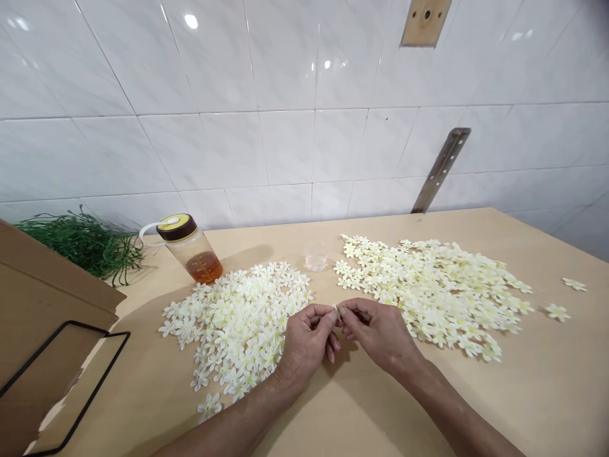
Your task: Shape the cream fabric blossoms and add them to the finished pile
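Just above the middle of the pale wooden tabletop (547, 393), a small white fabric flower (337, 311) is pinched between both hands. It's tiny and cream-white, and the fingertips hide most of it, so its petals are hard to make out.

The left hand (307, 339) comes in from below, knuckles up. Its thumb and forefinger are closed on the flower's left edge, with the other fingers curled under. The right hand (380, 333) meets it fingertip to fingertip, thumb and forefinger nipping the same flower from the right, wrist low over the wood. Both forearms run in from the bottom edge in a narrow V.

Left of the hands lies a heap of white five-petalled flowers with yellowish centres (238, 324). To the right there's a wider, flatter spread of the same blossoms (428, 292), with two strays (556, 311) lying apart farther right.

Behind, between the heaps, stands a small clear plastic cup (316, 256). Back left is a clear bottle with amber liquid and a brown-and-yellow lid (190, 249), near a tuft of green plastic grass (80, 244). A brown cardboard box (47, 298) and a black wire frame (61, 381) fill the left edge.
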Tool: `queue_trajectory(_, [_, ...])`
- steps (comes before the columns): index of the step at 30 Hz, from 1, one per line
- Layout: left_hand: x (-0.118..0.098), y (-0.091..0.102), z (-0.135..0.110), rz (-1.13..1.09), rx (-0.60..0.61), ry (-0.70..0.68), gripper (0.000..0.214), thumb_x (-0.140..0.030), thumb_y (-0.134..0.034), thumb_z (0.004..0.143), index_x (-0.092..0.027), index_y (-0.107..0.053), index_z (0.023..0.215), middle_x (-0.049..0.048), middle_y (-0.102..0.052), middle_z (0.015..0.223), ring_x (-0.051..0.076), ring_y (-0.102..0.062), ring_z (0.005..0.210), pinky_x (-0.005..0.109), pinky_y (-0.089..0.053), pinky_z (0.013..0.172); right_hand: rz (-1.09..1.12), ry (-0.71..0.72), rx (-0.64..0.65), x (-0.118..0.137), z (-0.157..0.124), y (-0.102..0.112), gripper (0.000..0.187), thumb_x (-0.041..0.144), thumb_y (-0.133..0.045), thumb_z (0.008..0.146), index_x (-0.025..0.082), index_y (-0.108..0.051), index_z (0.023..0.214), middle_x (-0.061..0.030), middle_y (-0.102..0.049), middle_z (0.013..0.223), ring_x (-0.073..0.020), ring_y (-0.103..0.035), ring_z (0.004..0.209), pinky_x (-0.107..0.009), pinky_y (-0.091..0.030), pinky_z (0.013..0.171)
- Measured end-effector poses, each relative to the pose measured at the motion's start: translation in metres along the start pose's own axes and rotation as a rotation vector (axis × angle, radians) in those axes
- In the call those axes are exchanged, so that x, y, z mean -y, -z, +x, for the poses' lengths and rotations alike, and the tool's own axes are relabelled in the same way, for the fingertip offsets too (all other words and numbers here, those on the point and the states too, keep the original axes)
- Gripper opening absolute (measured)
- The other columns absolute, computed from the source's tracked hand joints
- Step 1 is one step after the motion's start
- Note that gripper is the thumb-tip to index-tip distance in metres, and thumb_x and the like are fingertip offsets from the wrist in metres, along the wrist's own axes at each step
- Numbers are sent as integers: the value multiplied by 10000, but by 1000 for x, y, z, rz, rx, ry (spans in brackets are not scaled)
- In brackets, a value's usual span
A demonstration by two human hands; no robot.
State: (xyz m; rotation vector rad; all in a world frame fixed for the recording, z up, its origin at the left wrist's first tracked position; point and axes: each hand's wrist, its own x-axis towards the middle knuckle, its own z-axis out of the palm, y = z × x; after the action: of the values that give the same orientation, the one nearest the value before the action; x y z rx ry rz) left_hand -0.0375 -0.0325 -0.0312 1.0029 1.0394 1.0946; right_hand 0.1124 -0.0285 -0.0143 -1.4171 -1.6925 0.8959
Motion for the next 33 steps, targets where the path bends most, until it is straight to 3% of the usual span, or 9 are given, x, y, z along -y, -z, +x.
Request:
queue_trajectory(6, [2, 1, 3, 4, -21, 11, 341, -449, -655, 774, -112, -632, 816, 6, -590, 494, 89, -479, 340, 180, -386, 328, -9, -51, -30, -1, 0, 2, 218, 393, -589, 838, 211, -703, 876, -37, -731, 760, -183, -685, 645, -250, -541, 537])
queue_trajectory(11, [0, 1, 2, 7, -19, 16, 330, -435, -641, 794, -105, -639, 802, -5, -571, 454, 82, -457, 316, 178, -378, 325, -191, 51, -52, 9, -2, 4, 260, 353, -529, 875, 226, -732, 774, -10, -728, 725, -159, -656, 612, -244, -487, 568])
queue_trajectory(21, [-2, -1, 0, 34, -39, 38, 308, -406, -677, 762, -101, -663, 802, -13, -560, 420, 69, -430, 290, 165, -352, 307, -323, 155, -153, 9, -3, -2, 239, 263, -517, 839, 199, -712, 717, -3, -661, 605, -128, -554, 528, -222, -405, 519])
queue_trajectory(33, [2, 0, 1, -11, -13, 25, 334, -444, -656, 772, -111, -647, 797, 30, -648, 591, 70, -487, 346, 173, -379, 323, -320, 99, -130, 11, -2, 0, 239, 237, -497, 822, 193, -645, 639, 15, -634, 575, -117, -528, 506, -210, -384, 484])
